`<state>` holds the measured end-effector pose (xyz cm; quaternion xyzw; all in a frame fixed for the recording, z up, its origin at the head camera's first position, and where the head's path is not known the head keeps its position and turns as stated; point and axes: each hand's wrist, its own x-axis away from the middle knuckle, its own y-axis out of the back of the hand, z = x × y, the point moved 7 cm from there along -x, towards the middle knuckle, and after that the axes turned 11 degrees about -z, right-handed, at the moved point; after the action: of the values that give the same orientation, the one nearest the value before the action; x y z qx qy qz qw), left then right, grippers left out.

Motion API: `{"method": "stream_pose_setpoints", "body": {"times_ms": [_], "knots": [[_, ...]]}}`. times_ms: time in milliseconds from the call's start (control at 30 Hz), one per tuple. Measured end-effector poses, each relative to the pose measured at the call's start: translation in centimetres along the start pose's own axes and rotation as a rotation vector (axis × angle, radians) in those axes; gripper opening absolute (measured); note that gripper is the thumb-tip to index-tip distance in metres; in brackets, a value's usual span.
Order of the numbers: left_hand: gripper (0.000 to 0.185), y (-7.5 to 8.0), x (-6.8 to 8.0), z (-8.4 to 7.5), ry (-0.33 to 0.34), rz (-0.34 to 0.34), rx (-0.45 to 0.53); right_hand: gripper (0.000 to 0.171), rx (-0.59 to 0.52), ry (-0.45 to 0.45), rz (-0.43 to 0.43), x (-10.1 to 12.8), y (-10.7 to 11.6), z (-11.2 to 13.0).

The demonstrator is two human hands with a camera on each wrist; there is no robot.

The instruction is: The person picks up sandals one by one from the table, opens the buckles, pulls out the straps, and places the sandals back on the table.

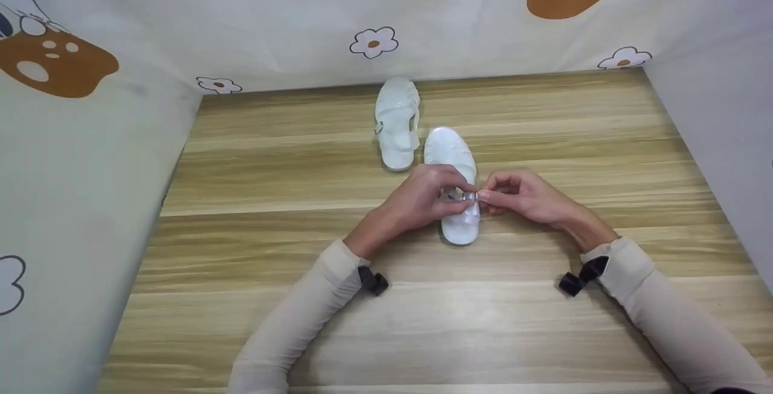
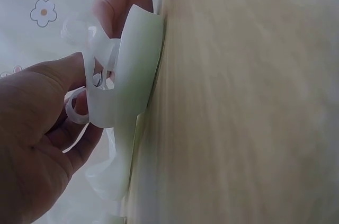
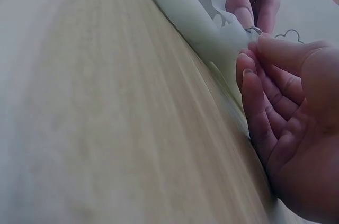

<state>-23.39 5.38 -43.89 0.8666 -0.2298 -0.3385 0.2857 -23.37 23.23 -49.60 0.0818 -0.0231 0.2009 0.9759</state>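
A white sandal (image 1: 447, 149) lies sole down on the wooden floor, its toe pointing away from me. From its left side my left hand (image 1: 423, 197) reaches over and pinches the ankle strap near a small metal buckle (image 3: 255, 30). My right hand (image 1: 525, 197) is at the sandal's right side, thumb and forefinger pinching the strap at the buckle. Part of the strap curves in a loop (image 2: 77, 108) beside the left fingers. My fingertips partly hide the buckle, so how the strap runs through it cannot be seen.
A second white sandal (image 1: 397, 104) lies farther back and to the left, near the wall. Patterned cloth (image 1: 302, 25) covers the back wall, and pale walls border the wood-grain surface (image 1: 459, 315) on both sides.
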Motion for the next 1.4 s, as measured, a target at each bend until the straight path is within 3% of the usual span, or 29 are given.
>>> {"method": "stream_pose_setpoints", "body": {"times_ms": [667, 1000, 1400], "knots": [[0.02, 0.04, -0.08, 0.01, -0.026, -0.033, 0.051, 0.022, -0.088, -0.015, -0.019, 0.11, 0.19, 0.06], [0.021, -0.11, 0.04, 0.02, -0.02, -0.041, 0.049, 0.027, -0.001, -0.054, 0.008, -0.03, 0.67, -0.21], [0.02, -0.1, 0.12, 0.19, -0.006, -0.046, 0.034, 0.026, 0.012, -0.034, 0.058, -0.04, 0.39, -0.41]]}}
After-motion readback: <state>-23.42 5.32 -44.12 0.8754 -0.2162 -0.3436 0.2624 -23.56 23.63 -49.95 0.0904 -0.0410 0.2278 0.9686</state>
